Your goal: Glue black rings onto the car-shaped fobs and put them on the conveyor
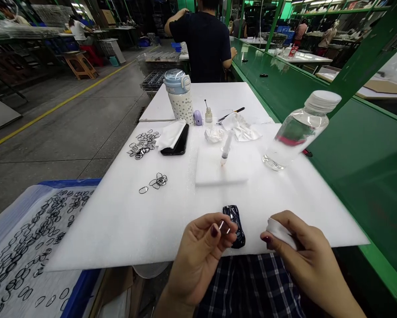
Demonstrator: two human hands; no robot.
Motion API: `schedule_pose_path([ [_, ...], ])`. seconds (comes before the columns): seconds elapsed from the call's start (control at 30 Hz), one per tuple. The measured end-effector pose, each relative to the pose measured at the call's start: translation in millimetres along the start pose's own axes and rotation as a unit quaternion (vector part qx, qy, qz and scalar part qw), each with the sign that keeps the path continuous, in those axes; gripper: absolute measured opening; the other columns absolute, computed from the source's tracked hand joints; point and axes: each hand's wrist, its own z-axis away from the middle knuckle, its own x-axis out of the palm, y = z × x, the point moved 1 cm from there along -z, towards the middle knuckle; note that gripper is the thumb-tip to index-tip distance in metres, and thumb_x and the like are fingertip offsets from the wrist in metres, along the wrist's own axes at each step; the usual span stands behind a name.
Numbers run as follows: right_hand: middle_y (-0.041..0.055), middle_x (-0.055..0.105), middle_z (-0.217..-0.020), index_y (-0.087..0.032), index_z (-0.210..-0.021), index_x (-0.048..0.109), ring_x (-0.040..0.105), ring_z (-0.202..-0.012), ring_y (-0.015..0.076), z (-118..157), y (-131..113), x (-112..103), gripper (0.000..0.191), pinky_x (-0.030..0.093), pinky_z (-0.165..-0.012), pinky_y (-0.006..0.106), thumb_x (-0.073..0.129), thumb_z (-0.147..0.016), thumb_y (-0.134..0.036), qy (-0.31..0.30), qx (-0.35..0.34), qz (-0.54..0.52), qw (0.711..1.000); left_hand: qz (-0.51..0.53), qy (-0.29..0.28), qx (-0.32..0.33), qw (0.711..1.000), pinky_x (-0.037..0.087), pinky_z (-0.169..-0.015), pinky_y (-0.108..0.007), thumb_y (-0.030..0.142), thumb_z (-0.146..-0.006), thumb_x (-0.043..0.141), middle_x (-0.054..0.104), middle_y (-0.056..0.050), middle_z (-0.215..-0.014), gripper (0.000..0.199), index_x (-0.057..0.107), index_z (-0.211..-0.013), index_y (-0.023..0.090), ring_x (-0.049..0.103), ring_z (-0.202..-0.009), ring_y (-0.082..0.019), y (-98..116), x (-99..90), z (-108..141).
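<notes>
My left hand (196,258) is at the near edge of a white foam sheet (119,225), pinching a small shiny strip (223,226) between finger and thumb. Its fingertips overlap a glossy black oval piece (234,226) lying on the sheet. My right hand (304,251) grips a folded white cotton pad (280,232), a little right of the black piece and apart from it. A syringe (227,146) lies tilted on a white foam block (218,170), farther up the sheet.
Small black-rimmed loops lie in loose piles on the sheet, and many more fill a blue-edged tray (29,251) at left. Farther back stand a water bottle (298,130), a flask (178,95), a phone (177,141), tissues and a small glass bottle. A co-worker (201,44) stands beyond the table.
</notes>
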Motion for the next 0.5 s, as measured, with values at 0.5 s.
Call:
schedule_pose_path([
  [0.5,0.0077,0.06,-0.086,-0.012,-0.097,0.068,0.057,-0.063,0.0086,-19.7,-52.4,24.0,0.015,0.049,-0.052,0.02,0.053,-0.092,-0.013,0.104,-0.334,0.156,0.924,0.067,0.028,0.011,0.997,0.054,-0.07,-0.012,0.023,-0.07,0.085,0.075,0.0,-0.072,0.013,0.077,-0.077,0.017,0.068,-0.069,-0.008,-6.7,3.7,2.3],
])
